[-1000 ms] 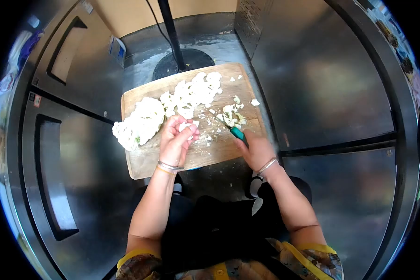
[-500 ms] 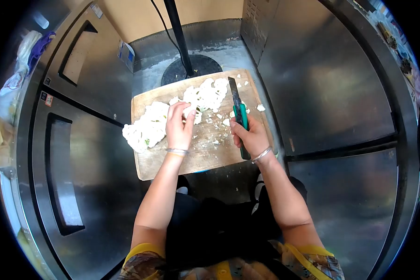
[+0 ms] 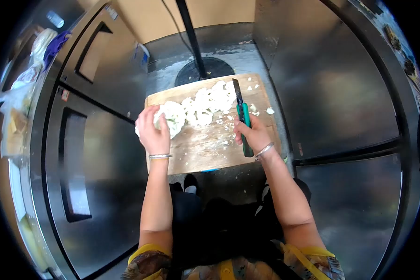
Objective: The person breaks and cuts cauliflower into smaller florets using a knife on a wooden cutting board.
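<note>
A wooden cutting board lies in front of me with white cauliflower across its far half. My left hand is at the board's left edge, its fingers curved over a large piece of cauliflower and hiding part of it. Right of that piece, cut cauliflower florets sit in a heap. My right hand grips a green-handled utility knife over the board's right side. Its dark blade points away from me, close beside the florets. Small cauliflower crumbs are scattered over the board.
Steel refrigerator doors stand close on the left and right. Behind the board, a black pole rises from a round base on the floor. Plastic bags lie on the far left. My feet are below the board's near edge.
My left hand has moved left from the middle of the cauliflower onto the large piece at the board's left. The knife stays in my right hand. The view has shifted slightly.
</note>
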A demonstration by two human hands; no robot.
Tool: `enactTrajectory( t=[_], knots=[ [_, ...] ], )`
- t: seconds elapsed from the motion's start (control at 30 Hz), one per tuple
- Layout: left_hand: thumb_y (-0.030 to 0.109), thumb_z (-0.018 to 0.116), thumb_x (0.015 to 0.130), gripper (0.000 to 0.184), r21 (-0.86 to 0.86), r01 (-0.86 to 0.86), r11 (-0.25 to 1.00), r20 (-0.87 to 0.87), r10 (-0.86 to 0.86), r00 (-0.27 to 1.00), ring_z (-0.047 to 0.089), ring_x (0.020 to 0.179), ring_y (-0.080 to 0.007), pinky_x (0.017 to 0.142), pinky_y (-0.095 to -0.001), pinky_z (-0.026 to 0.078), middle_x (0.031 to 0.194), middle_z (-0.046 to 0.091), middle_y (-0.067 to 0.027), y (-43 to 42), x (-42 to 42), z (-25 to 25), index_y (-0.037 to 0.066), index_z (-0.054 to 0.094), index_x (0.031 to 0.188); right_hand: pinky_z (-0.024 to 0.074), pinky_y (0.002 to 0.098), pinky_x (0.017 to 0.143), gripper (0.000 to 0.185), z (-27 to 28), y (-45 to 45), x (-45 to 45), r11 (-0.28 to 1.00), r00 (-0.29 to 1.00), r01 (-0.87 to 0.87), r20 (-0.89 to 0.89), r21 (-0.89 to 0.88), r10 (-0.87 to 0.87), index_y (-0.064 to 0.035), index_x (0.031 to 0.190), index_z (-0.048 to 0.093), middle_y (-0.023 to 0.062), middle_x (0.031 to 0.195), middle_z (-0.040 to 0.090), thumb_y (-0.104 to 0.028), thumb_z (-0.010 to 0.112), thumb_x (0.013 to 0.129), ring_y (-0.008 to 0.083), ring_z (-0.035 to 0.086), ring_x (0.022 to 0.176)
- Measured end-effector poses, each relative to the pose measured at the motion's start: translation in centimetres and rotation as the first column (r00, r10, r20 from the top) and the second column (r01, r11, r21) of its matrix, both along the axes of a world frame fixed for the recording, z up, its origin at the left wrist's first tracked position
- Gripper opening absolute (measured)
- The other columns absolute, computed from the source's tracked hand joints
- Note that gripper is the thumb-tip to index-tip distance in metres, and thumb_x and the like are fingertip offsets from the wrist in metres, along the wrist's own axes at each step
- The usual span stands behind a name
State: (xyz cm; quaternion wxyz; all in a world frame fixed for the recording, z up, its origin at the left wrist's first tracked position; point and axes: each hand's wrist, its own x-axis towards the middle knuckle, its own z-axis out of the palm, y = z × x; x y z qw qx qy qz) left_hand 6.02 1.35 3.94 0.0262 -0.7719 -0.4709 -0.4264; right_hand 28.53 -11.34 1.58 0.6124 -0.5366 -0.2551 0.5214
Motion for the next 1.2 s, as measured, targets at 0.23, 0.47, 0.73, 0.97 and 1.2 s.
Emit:
enactTrajectory(
  t=[0.23, 0.47, 0.73, 0.97, 1.2],
  knots=[
    [0.026, 0.075, 0.071, 0.049, -0.318, -0.200, 0.927, -0.110, 0.174, 0.979, 0.044, 0.116, -0.0315, 0.100, -0.0394, 0.036, 0.123, 0.053, -0.0118, 0.6, -6.4, -3.5, 0.008, 0.059, 0.113, 0.0516, 0.0279, 0.052, 0.026, -0.2, 0.4, -4.0, 0.956, 0.957, -0.254, 0.103, -0.146, 0.270, 0.0009, 0.105, 0.047, 0.0092, 0.078, 0.058, -0.022, 0.052, 0.094, 0.0162, 0.061, 0.061],
    [0.023, 0.071, 0.073, 0.045, -0.402, -0.203, 0.893, -0.093, 0.181, 0.979, 0.041, 0.120, -0.0310, 0.102, -0.0391, 0.034, 0.127, 0.051, -0.0105, 2.1, -7.9, -4.0, 0.010, 0.060, 0.114, 0.0492, 0.0267, 0.047, 0.024, 0.8, 1.0, -7.9, 0.893, 0.812, -0.420, 0.371, -0.163, 0.450, 0.0004, 0.101, 0.049, 0.0067, 0.069, 0.057, -0.022, 0.052, 0.093, 0.0140, 0.058, 0.051],
    [0.013, 0.064, 0.073, 0.035, -0.547, -0.061, 0.835, -0.003, 0.071, 0.997, 0.046, 0.106, -0.0288, 0.092, -0.0358, 0.042, 0.114, 0.051, -0.0075, 4.6, -10.9, -4.2, 0.014, 0.064, 0.108, 0.0485, 0.0307, 0.046, 0.024, 0.3, 3.0, -11.3, 0.829, 0.693, -0.517, 0.464, -0.215, 0.552, 0.0004, 0.098, 0.048, 0.0098, 0.061, 0.057, -0.023, 0.052, 0.093, 0.0181, 0.059, 0.047],
    [0.015, 0.070, 0.066, 0.032, -0.623, -0.036, 0.782, -0.046, 0.009, 0.999, 0.042, 0.104, -0.0322, 0.091, -0.0359, 0.040, 0.104, 0.048, -0.0102, 5.1, -11.5, -3.6, 0.016, 0.064, 0.097, 0.0474, 0.0298, 0.046, 0.024, 2.9, 6.3, -15.5, 0.816, 0.618, -0.499, 0.541, -0.291, 0.571, 0.0009, 0.097, 0.046, 0.0098, 0.061, 0.057, -0.023, 0.050, 0.094, 0.0186, 0.058, 0.048],
    [0.014, 0.073, 0.067, 0.034, -0.600, 0.299, 0.742, 0.358, -0.086, 0.930, 0.060, 0.093, -0.0307, 0.084, -0.0342, 0.046, 0.095, 0.061, -0.0141, 6.1, -12.5, -6.1, 0.006, 0.059, 0.097, 0.0463, 0.0310, 0.041, 0.026, 3.6, 9.6, -18.4, 0.754, 0.308, -0.417, 0.702, -0.507, 0.642, 0.0008, 0.097, 0.043, 0.0106, 0.059, 0.056, -0.024, 0.051, 0.093, 0.0179, 0.057, 0.043]
  ],
)
